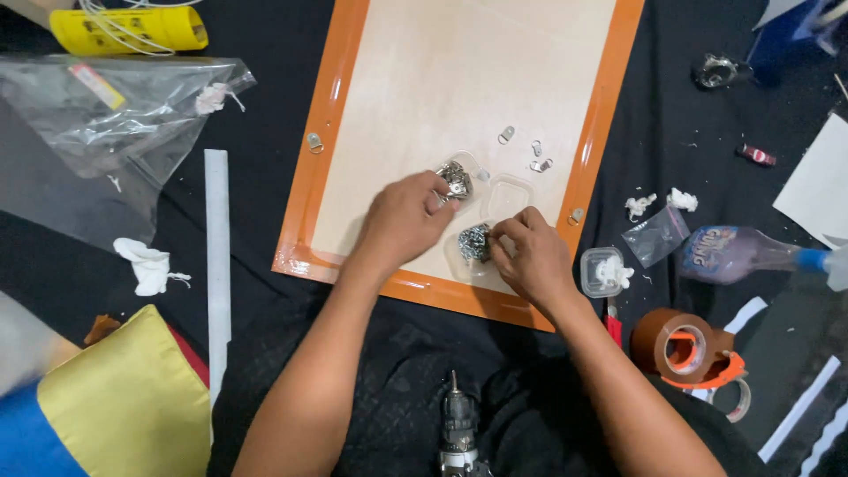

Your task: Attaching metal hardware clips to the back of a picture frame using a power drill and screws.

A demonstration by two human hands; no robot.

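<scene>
A pale wooden board with an orange frame (336, 115) lies flat on black cloth. My left hand (402, 221) rests on the board with its fingertips in a small clear tub of metal hangers (456, 179). My right hand (530, 256) pinches at a second clear tub of small silver screws (474, 243). An empty clear tub (511, 194) sits between them. Three loose metal ring hangers (530, 155) lie on the board above my hands. One hanger (314, 142) is on the left frame rail and a fitting (576, 215) on the right rail.
A power drill (458, 428) lies by my lap. Brown tape on an orange dispenser (685, 346), a lidded tub (602, 272), a glue bottle (742, 253) and a small plastic bag (655, 235) sit right. A white strip (216, 247), clear plastic bag (106, 124), yellow roll (132, 28) and cushion (124, 397) lie left.
</scene>
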